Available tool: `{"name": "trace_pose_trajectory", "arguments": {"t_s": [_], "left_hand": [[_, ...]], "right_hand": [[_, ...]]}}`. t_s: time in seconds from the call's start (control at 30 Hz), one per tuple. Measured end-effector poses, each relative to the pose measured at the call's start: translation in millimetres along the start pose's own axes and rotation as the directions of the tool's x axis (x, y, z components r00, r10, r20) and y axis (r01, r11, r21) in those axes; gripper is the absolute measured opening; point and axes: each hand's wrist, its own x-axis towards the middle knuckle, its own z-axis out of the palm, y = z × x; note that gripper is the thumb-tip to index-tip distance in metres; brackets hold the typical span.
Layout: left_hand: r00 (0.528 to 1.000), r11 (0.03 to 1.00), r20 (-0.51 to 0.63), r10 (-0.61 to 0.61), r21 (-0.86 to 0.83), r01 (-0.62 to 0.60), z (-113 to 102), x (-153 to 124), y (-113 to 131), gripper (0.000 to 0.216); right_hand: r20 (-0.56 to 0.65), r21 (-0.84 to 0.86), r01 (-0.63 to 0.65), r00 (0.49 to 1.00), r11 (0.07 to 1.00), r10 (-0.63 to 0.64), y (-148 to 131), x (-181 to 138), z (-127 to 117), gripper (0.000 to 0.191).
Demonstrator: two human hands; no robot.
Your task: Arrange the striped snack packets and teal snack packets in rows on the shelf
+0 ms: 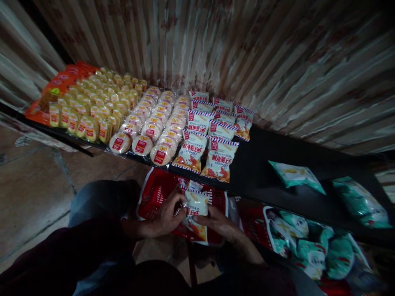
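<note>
A snack bag [198, 203], white with red lettering and orange at the bottom, is in my hands just above a red basket. My left hand [173, 210] grips its left edge, thumb and fingers bent around it. On the other side, my right hand [219, 222] pinches the bag's right edge, with some fingers hidden behind. Beneath it, the red basket [150, 193] has more of the same packaging partly showing. On the black table in front, several matching snack bags [219, 158] stand in overlapping rows.
Left of those bags are rows of round wrapped rice crackers [142, 144], small yellow packets [91, 127] and orange packages [61, 82]. Two green bags [296, 173] lie on the black table [251, 164] at right. Below, another basket [268, 230] holds green bags. A pleated curtain [185, 45] hangs behind.
</note>
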Motion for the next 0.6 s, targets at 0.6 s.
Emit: {"name": "trace_pose_trajectory", "arguments": {"t_s": [0.6], "left_hand": [[0.994,0.996,0.096,0.061,-0.076,-0.054,12.2,8.1,18.9,0.055]], "right_hand": [[-0.134,0.058,0.142,0.982,0.988,-0.133,-32.1,-33.1,-26.0,0.062]]}}
